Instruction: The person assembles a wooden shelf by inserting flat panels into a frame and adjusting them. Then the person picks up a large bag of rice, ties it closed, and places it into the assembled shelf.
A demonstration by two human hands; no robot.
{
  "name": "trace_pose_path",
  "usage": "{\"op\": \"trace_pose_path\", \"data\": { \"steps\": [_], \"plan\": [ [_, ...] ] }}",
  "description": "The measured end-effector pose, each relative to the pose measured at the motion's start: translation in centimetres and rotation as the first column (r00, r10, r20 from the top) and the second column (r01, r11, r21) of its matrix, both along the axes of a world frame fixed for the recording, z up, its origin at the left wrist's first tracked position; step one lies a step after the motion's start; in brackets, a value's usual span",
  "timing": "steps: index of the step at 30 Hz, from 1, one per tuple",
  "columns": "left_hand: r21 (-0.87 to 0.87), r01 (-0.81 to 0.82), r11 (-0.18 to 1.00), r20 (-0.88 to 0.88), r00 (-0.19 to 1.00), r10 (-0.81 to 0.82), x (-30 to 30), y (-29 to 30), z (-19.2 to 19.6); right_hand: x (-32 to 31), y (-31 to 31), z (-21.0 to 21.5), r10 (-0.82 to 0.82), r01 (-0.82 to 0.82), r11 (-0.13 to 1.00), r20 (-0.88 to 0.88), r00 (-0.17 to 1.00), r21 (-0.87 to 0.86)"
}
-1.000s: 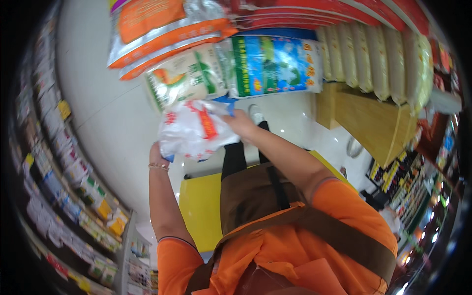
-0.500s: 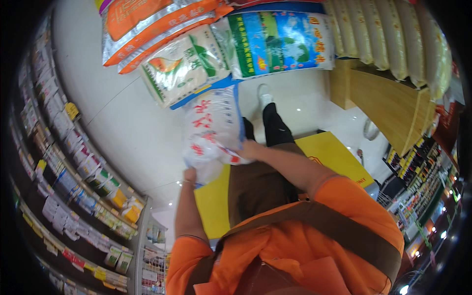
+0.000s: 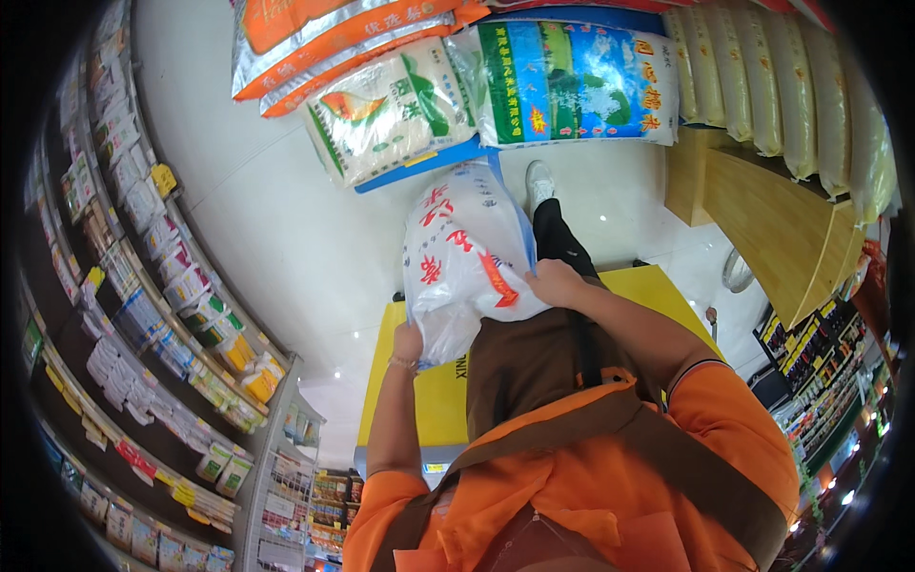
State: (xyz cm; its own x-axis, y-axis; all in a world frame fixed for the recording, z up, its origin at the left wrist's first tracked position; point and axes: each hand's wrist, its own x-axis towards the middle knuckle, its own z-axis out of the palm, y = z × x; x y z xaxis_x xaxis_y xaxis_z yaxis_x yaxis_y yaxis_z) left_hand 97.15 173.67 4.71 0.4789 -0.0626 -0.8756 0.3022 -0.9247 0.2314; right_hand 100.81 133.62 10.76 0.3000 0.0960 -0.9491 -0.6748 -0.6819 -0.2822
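In front of my legs, a large white sack (image 3: 467, 229) with red print and a blue side edge stands tilted, its near end loose and crumpled. My left hand (image 3: 407, 343) is closed on its lower left corner. At the right edge, my right hand (image 3: 558, 283) grips the gathered plastic, fingers partly hidden. The sack's far end lies close to a blue board edge (image 3: 429, 162). Just beyond are a white-and-green rice bag (image 3: 396, 114) and a blue-and-green rice bag (image 3: 577, 86), lying flat.
Orange-and-silver bags (image 3: 334, 48) are stacked at the far left. Pale bags (image 3: 739, 86) stand in a row above a wooden stand (image 3: 772, 210) on the right. A yellow box (image 3: 391, 400) is close by my legs. Stocked shelves (image 3: 181, 315) line the left.
The whole scene has shifted rightward in the picture. The white sack has turned a little and shows more of its printed front. Both hands keep their hold on it.
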Motion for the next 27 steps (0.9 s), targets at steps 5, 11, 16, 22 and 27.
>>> {"op": "trace_pose_path", "data": {
  "steps": [5,11,16,22,27],
  "plan": [
    [-0.030,-0.886,0.462,-0.416,0.431,0.801,9.7,0.2,-0.6,6.7,1.7,-2.1,-0.199,0.192,0.980,0.187,0.962,0.053],
    [-0.195,-0.980,0.030,-0.280,0.085,0.956,29.4,-1.6,-14.0,21.4,1.1,-10.2,-0.764,0.664,0.645,0.295,0.574,0.378],
    [-0.385,-0.897,-0.218,-0.321,-0.092,0.943,29.8,-6.8,-16.2,16.9,-1.5,-12.5,-0.703,0.512,0.708,0.418,0.576,0.486],
    [-0.151,-0.981,-0.123,-0.225,-0.087,0.970,24.6,-10.3,-7.9,-3.4,-10.9,-11.6,-0.908,0.933,0.357,0.250,0.336,0.043],
    [0.010,-0.971,0.238,-0.114,0.235,0.965,19.0,-12.6,-4.3,-12.8,-18.7,-9.5,-0.795,0.949,0.252,0.519,0.314,-0.189]
  ]
}}
